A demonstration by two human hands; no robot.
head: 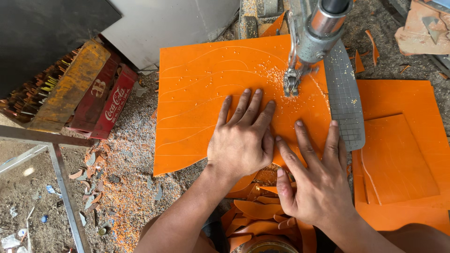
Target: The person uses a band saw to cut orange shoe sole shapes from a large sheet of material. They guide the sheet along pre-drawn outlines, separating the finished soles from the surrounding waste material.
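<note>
A large orange sheet (201, 98) with scribed curved lines lies flat on a small metal saw table (347, 107). My left hand (241, 138) presses flat on the sheet, fingers spread and pointing away from me. My right hand (316, 180) lies flat beside it at the sheet's near right edge, fingers pointing toward the blade. The saw head (311, 37) hangs over the sheet, its foot and blade (291, 84) touching the sheet just beyond my fingertips. Orange dust lies around the cut.
More orange sheets (403, 159) are stacked at the right. Curved orange offcuts (255, 211) pile below my hands. Red and yellow crates (93, 93) stand at the left, beside a metal frame (61, 173). Sawdust and scraps cover the ground.
</note>
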